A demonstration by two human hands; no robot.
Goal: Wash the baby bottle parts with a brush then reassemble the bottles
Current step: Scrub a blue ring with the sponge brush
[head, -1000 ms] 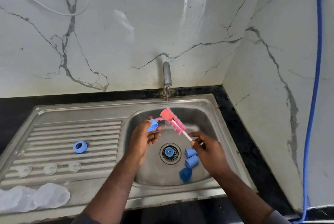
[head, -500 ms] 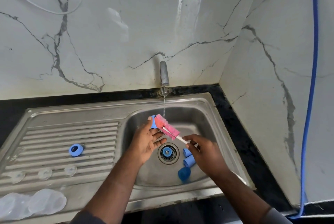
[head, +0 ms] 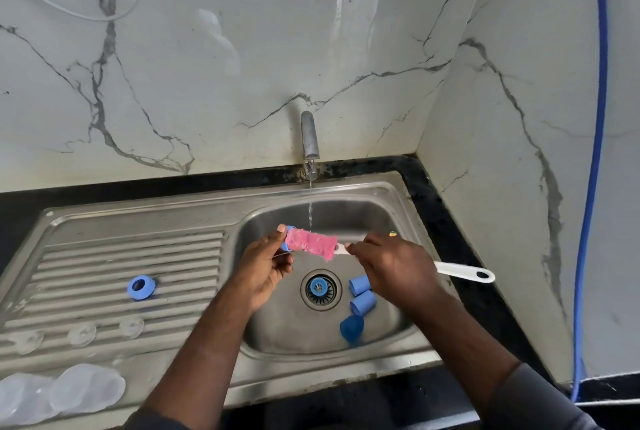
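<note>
My left hand (head: 266, 265) grips a small blue bottle cap (head: 286, 244) over the sink basin (head: 398, 221). The pink head of the brush (head: 313, 243) is pushed against the cap, right under a thin stream of water. My right hand (head: 391, 265) grips the brush's white handle (head: 465, 272), which sticks out to the right. Three blue caps (head: 360, 285) (head: 363, 302) (head: 351, 327) lie in the basin beside the drain. A blue ring (head: 141, 287) sits on the ribbed drainboard, with three clear teats (head: 82, 334) in front of it.
The tap (head: 309, 135) runs from the marble back wall. Clear bottle bodies (head: 86, 389) lie at the drainboard's front left corner. A blue hose (head: 588, 187) hangs down the right wall. The drain (head: 321, 289) holds a blue strainer plug.
The brush has swung from a slant to nearly level, and its head now meets the cap under the water. My right hand has slid up the handle, closer to the brush head.
</note>
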